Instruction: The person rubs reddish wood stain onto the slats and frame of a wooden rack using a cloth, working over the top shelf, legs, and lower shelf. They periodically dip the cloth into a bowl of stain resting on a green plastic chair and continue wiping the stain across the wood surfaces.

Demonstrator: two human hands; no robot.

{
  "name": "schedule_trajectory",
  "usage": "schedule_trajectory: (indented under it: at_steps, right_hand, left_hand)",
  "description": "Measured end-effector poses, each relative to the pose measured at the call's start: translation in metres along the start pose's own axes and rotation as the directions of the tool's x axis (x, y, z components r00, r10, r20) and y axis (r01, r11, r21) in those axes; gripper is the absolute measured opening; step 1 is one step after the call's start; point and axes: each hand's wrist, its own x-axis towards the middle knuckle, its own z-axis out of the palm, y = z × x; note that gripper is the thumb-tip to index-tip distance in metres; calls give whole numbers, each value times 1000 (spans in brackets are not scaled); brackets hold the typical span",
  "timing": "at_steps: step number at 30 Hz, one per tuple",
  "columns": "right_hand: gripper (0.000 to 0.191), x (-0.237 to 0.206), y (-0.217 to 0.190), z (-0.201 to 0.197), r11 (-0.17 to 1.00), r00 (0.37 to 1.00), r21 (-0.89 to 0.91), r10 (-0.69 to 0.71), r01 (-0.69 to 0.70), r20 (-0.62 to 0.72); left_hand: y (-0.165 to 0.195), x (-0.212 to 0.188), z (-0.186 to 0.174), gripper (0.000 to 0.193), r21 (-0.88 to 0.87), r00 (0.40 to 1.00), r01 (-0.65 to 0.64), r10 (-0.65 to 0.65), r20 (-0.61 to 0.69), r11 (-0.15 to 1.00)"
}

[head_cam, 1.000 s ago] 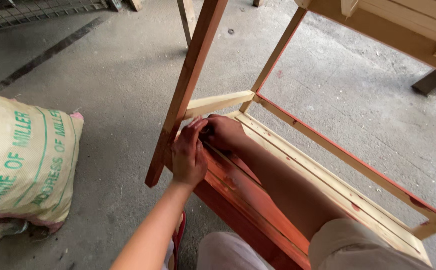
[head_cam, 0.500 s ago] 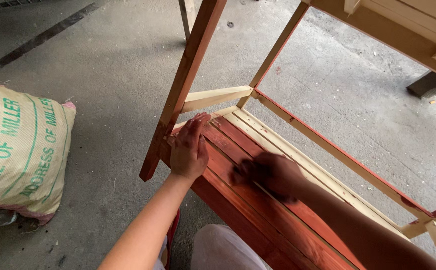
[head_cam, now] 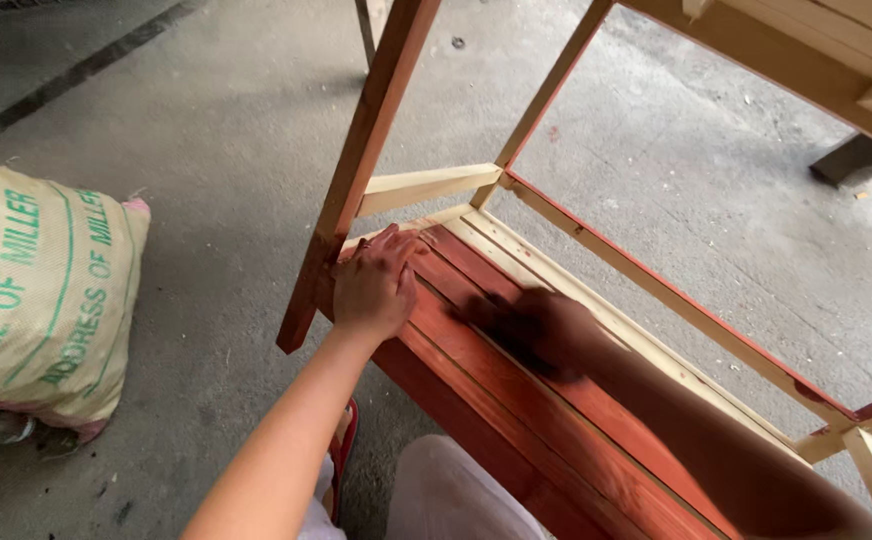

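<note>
A: What sits nearest the camera?

B: The person's knee (head_cam: pixel 456 495) in pale cloth at 6 o'clock, with a red sandal (head_cam: pixel 344 450) just to its left on the floor (head_cam: pixel 206 130).

A: And the hands?

B: The left hand (head_cam: pixel 374 285) lies flat, fingers spread open, palm down on the red-stained slats (head_cam: pixel 516 400) near their 11 o'clock end. It grips nothing; it presses on the wood right beside the stained leg (head_cam: pixel 361 170).

A: The right one?

B: The right hand (head_cam: pixel 536 330) is blurred by motion. It rests on the slats at about 3 o'clock from the left hand, a little apart from it. I cannot tell whether it is open or closed, or whether anything lies under it.

A: Where are the slats?

B: They run from 11 o'clock down to 5 o'clock, low in a wooden frame. The near slats are stained red-brown; the far ones (head_cam: pixel 596 310) at their 1 o'clock side are bare pale wood.

A: Farther out?

B: A bare crosspiece (head_cam: pixel 426 187) joins the stained leg to a thinner pale leg (head_cam: pixel 551 90). A long rail (head_cam: pixel 676 300) with a red edge runs toward 4 o'clock. At 9 o'clock a printed sack (head_cam: pixel 36 290) lies on the floor. At 1 o'clock, more pale woodwork (head_cam: pixel 806 70) crosses the top corner.
</note>
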Motion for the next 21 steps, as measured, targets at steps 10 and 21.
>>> schedule_trajectory:
  at_steps: [10, 21]
  right_hand:
    - [36, -20, 41, -29, 885, 982, -465, -98, 11, -163]
    - [34, 81, -86, 50, 636, 896, -759, -405, 135, -181]
  left_hand:
    - [18, 6, -12, 39, 120, 951, 62, -95, 295, 991]
    - [21, 8, -22, 33, 27, 939, 199, -199, 281, 980]
